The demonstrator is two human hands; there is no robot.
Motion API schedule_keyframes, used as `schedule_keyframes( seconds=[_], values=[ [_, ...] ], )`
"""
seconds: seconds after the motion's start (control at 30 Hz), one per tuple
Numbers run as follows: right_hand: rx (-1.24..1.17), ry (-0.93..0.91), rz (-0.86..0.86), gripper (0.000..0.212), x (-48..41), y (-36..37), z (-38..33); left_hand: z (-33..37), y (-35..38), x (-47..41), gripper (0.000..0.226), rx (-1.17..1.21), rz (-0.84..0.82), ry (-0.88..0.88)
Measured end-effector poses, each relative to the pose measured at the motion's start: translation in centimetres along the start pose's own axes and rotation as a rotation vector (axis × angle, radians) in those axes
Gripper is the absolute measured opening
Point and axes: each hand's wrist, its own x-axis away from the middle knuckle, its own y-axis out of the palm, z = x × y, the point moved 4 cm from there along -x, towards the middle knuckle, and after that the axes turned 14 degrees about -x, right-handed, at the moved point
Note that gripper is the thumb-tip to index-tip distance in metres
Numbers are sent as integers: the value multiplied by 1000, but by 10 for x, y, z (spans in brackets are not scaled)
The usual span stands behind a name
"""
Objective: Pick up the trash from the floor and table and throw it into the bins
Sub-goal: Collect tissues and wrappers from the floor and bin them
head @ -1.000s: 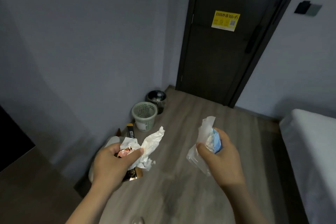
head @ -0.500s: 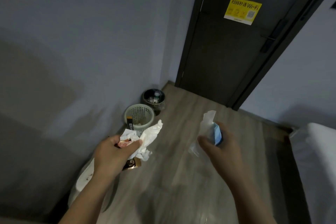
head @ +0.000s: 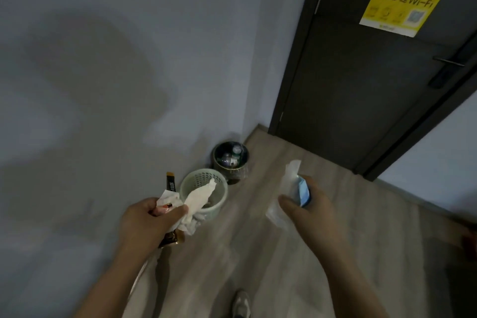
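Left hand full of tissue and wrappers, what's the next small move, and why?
Probably carry the left hand forward until it is over the pale green basket, then let go. It grips crumpled tissue and wrappers, and the hand looks short of the basket's opening. The right hand grips blue and white trash, which can follow.

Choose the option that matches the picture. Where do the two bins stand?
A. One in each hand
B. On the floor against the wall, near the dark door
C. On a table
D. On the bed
B: the pale green basket bin and the dark round bin stand next to each other on the wooden floor along the grey wall, left of the dark door.
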Motion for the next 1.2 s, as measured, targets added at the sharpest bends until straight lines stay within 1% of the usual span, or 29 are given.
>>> schedule_keyframes(
  seconds=[0.07,0.17,0.23,0.37,0.47,0.57,0.7,0.8,0.9,1.03,1.13,1.2],
  values=[
    [-24,27,-36,44,-43,-5,4,15,12,-23,21,-38,49,-4],
    [-1,15,-100,39,-98,-6,4,31,28,-52,16,-96,110,-25],
    [-7,5,-135,37,-126,-4,5,37,40,-68,17,-117,98,-53],
    [34,0,-180,37,-175,10,14,47,59,-107,26,-193,95,-74],
    [60,18,-199,35,-214,22,23,50,73,-144,25,-192,82,-95],
    [91,42,-211,37,-253,36,32,49,87,-187,28,-189,46,-122],
    [166,77,-250,37,-306,65,46,28,111,-252,34,-167,-80,-223],
    [209,106,-295,36,-341,88,56,9,129,-299,44,-187,-142,-292],
    [213,121,-299,37,-371,101,75,-17,156,-342,53,-201,-204,-349],
    [206,192,-329,40,-399,111,108,-45,191,-378,51,-222,-278,-486],
    [237,249,-396,35,-418,122,142,-53,213,-396,38,-273,-295,-551],
    [259,284,-430,33,-432,131,166,-63,231,-405,35,-272,-332,-603]
  ],
)
